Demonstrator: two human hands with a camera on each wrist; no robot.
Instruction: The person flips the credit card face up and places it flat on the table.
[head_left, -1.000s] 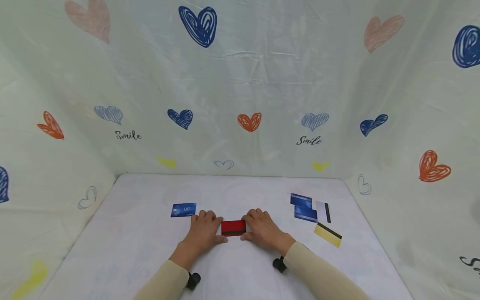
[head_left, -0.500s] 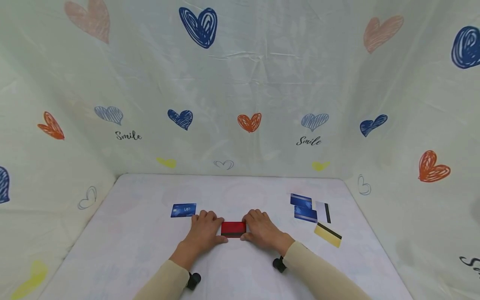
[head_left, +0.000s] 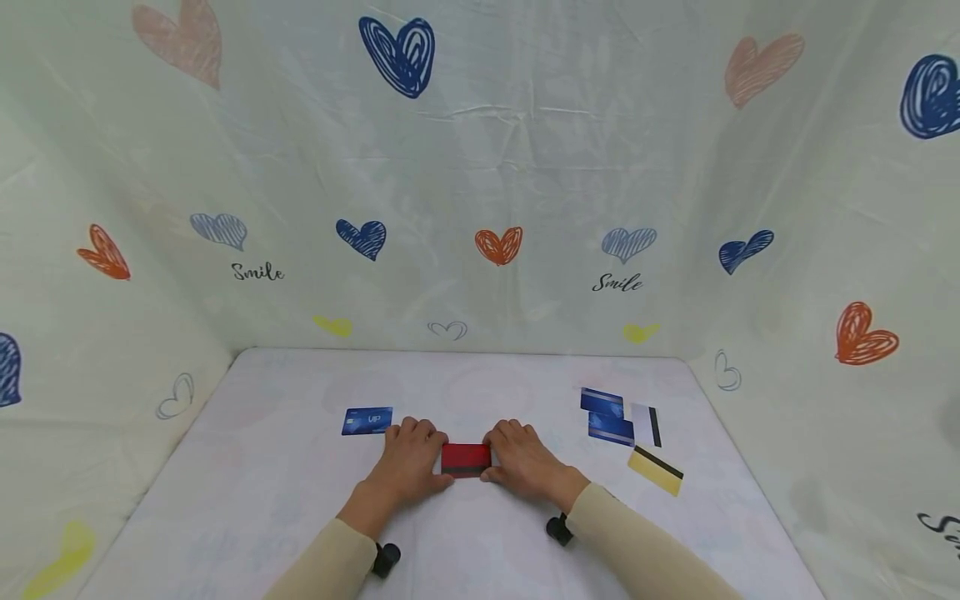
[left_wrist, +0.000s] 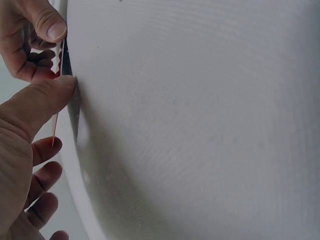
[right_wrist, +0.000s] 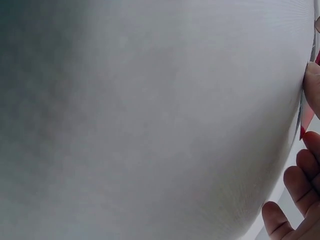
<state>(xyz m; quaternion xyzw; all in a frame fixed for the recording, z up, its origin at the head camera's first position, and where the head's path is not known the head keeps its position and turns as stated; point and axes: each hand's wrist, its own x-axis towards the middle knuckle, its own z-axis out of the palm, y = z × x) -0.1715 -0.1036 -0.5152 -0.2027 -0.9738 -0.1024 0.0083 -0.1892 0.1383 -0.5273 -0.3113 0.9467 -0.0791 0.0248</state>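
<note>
In the head view a red card with a dark stripe near its lower edge lies crosswise between both hands. My left hand holds its left end, and the right hand grips the opposite end. From the left wrist the card shows nearly edge-on as a thin red-edged sliver, with the left thumb on its near edge and the fingers spread along the far side. A similar pinch by the right thumb appears at the border of the right wrist view. Fingertips partly cover the card's corners.
A blue VIP card lies just beyond the left hand's fingers. To the right are two overlapping blue cards, a white card with a dark stripe, and a yellow card. A heart-printed curtain rises behind the white table.
The red card's near edge has shifted slightly toward me, and a little more of its face shows. Both hands stay almost in place; the other cards have not moved.
</note>
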